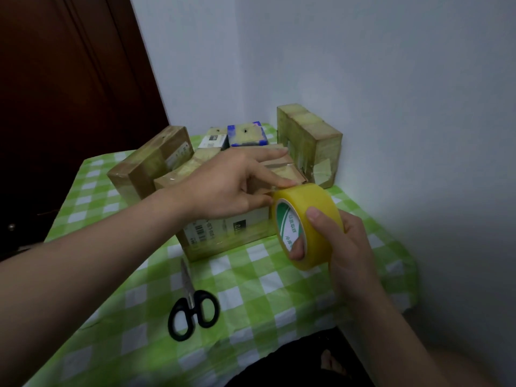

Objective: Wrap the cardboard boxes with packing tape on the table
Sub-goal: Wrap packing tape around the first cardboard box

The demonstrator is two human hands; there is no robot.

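Note:
My right hand [340, 247] grips a yellow roll of packing tape [315, 227], thumb on its outer face and a finger through the core. The roll is held against the right end of a cardboard box [223, 233] with a barcode label, in the middle of the table. My left hand [237, 185] lies over the top of this box, and its thumb and forefinger pinch the tape's loose end at the roll's upper edge. Much of the box top is hidden under my left hand.
Black-handled scissors [192, 305] lie shut on the green checked tablecloth [265, 297] in front of the box. Taped boxes stand behind: one at left [148, 163], one at the right against the wall [310, 143], two small ones [245, 135] at the back. A dark door [69, 107] is left.

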